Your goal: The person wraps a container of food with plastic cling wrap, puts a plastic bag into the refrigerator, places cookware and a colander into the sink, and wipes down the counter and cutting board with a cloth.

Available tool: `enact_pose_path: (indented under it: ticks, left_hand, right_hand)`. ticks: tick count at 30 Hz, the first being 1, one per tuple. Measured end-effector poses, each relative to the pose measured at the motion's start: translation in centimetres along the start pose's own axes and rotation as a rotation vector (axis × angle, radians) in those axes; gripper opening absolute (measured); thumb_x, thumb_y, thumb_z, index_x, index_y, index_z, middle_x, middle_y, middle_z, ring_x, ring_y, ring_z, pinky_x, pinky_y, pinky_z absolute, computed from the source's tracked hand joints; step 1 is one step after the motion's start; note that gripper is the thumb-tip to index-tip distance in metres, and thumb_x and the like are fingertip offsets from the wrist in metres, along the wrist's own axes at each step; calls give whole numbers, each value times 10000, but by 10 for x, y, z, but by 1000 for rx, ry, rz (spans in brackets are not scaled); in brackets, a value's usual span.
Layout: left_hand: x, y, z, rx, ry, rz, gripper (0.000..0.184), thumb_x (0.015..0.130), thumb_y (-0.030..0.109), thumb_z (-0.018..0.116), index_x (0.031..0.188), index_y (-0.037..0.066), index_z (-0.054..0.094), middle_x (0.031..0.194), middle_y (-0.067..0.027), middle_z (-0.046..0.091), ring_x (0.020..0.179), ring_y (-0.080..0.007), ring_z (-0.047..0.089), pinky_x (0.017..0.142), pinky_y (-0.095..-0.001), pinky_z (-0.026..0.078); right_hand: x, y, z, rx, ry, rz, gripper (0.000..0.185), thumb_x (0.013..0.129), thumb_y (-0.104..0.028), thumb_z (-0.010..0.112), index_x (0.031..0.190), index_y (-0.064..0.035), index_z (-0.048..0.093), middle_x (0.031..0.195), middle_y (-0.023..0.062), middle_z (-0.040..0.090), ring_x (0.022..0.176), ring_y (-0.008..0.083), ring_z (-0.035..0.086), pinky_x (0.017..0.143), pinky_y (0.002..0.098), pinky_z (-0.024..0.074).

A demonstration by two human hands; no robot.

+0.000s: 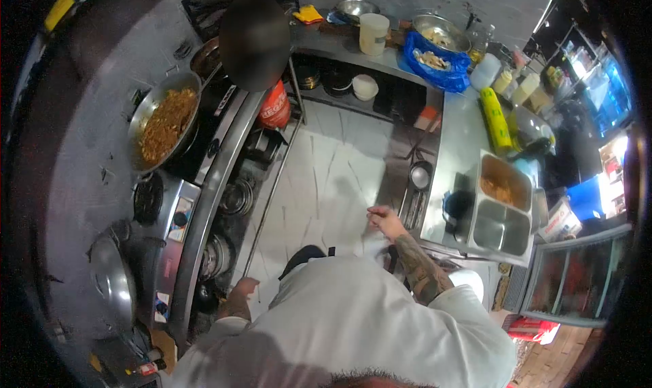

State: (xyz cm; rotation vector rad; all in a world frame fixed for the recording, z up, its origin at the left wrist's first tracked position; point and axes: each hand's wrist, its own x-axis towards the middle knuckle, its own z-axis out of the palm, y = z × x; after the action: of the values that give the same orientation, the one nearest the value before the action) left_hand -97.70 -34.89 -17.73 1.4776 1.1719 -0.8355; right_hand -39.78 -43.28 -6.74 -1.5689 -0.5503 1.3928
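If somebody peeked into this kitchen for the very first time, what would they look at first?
Probably the big pan on the left, full of reddish-brown food. Next might come the bright blue plastic bag near the top right, and the yellow roll lying on the metal counter below it. In the middle, the person's tattooed right forearm reaches out in front of the white shirt.
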Motion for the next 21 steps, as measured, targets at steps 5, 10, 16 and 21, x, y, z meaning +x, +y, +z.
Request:
enact_pose_path:
  ticks: [5,10,16,21]
  left_hand:
    - [94,120,-130,209,355,209,550,717,211,729,1216,40,576,978,-115,653,955,-270,614,832,-376,499]
    - [150,318,-276,-274,547,389,517,801,272,663,1228,0,557,1008,-166,668,871,-261,644,747,-348,510]
    - [170,550,-414,-273,512,812,489,838,222,650,1251,-6,519,1117,-184,637,1007,-270,616,866,-343,485]
    - [151,735,-541,-528,721,1135,517,854,179,670,1298,8,468,1080,-121,626,936,-201,619,794,-321,502]
  right_hand:
    - [81,-47,-22,114,54,85,349,874,-179,625,1183,-24,578,934,34,624,789,119,601,714,283,491]
    - [162,-98,-69,-46,164,143,322,884,-165,611,1164,-15,560,921,48,620,789,158,609,683,303,490]
    - [295,-148,-124,-146,216,108,259,889,-165,601,1122,-51,606,928,40,627,745,167,603,637,289,495]
    - [393,-300,-75,-103,33,-49,342,878,-194,626,1146,17,602,956,77,660,801,132,600,713,276,489]
